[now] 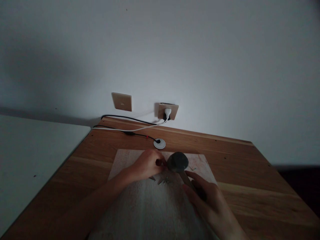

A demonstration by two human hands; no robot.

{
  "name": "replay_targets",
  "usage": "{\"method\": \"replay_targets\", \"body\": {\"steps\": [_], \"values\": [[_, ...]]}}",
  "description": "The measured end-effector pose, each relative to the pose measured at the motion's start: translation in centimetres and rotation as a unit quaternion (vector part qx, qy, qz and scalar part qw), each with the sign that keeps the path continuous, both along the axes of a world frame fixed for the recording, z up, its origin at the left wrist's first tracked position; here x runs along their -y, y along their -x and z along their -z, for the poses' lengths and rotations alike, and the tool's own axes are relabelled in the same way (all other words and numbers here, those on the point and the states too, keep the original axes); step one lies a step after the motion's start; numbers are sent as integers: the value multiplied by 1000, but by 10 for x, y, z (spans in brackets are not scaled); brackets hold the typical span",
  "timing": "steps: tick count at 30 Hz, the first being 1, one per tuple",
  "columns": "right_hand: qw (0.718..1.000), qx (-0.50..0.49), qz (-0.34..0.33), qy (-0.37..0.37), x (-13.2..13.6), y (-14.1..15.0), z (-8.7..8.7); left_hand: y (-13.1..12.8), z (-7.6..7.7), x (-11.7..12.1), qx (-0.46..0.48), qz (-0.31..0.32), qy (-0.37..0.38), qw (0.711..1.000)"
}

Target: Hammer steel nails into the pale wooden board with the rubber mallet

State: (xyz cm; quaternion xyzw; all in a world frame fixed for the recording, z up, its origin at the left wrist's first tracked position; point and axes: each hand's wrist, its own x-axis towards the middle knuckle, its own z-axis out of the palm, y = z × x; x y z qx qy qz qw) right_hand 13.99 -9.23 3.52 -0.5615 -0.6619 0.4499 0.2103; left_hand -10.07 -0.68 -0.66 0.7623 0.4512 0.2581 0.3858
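Observation:
My right hand (206, 196) is wrapped round the wooden handle of a dark-headed mallet (178, 162). The mallet's head hangs over the upper part of a pale wooden board (147, 203). Close to the left of that head, my left hand (148, 164) is closed, thumb and fingers pinched together low over the board. What the pinch holds, if anything, is hidden. A small heap of thin metal pieces that look like nails (164, 181) lies on the board just below the left hand. Another small nail-like piece (194, 168) shows at the right, past the mallet.
The board lies on a brown wooden tabletop (252, 196). Behind it are a round cable grommet (159, 143), black and white cables (130, 129), and a wall socket (172, 113) with a white plug. A blank wall plate (122, 101) is further left. A white surface (32, 160) borders the table's left side.

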Motion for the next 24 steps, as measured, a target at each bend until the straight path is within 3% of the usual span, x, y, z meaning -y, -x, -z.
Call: {"method": "replay_targets", "body": {"steps": [14, 24], "values": [[1000, 5, 9, -8, 3, 2, 1, 1, -5, 1, -7, 2, 8, 1000], [999, 3, 20, -28, 2, 0, 4, 2, 1, 1, -12, 10, -18, 1000]]}}
